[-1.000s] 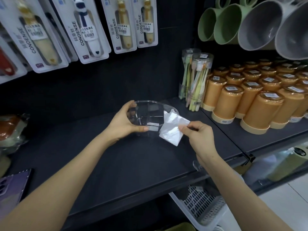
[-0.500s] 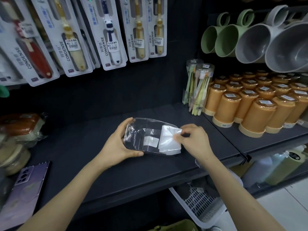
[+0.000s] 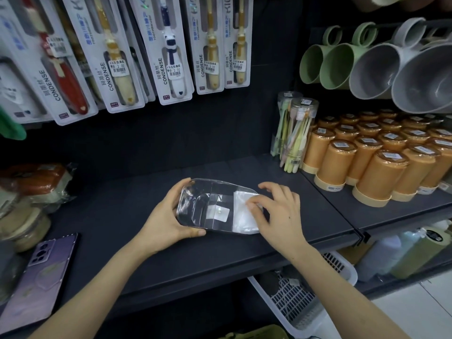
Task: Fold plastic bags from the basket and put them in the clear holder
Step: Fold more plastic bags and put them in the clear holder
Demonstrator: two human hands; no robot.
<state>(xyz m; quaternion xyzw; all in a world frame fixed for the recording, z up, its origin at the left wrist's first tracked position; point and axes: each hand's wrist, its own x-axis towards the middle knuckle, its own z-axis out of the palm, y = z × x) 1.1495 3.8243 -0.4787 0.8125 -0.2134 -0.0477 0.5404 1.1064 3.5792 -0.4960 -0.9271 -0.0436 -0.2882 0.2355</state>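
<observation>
scanning left to right. near left edge: purple phone (image 3: 36, 277) lying flat on the dark shelf (image 3: 122, 253), wrapped packages (image 3: 34, 182) stacked just beyond it. toothbrush blister packs (image 3: 171, 57) hang in a row above, on the far wall.

left hand (image 3: 166, 216) grips the left end of the clear holder (image 3: 208, 204) – thumb along the near side, fingers curled over the far edge. holder lies on its side on the shelf, mid-scene, open end pointing right.

folded plastic bag (image 3: 241, 214), white, sits in the right end of the holder, at the mouth; part of it is hidden under the other hand.

right hand (image 3: 281, 216) is at the mouth, fingers bent and spread, fingertips (image 3: 249, 205) on the bag. pinching or only pressing – cannot tell from this angle.

right of the hands, farther back: clear tubes of toothbrushes (image 3: 298, 133) standing upright, then rows of orange cups (image 3: 379, 167) upside down on a second shelf section. green mugs (image 3: 325, 64) and grey mugs (image 3: 403, 74) hang above them, mouths toward the camera.

white slatted basket (image 3: 305, 302) sits below the shelf, near right, under the right forearm; contents too dark to make out.
</observation>
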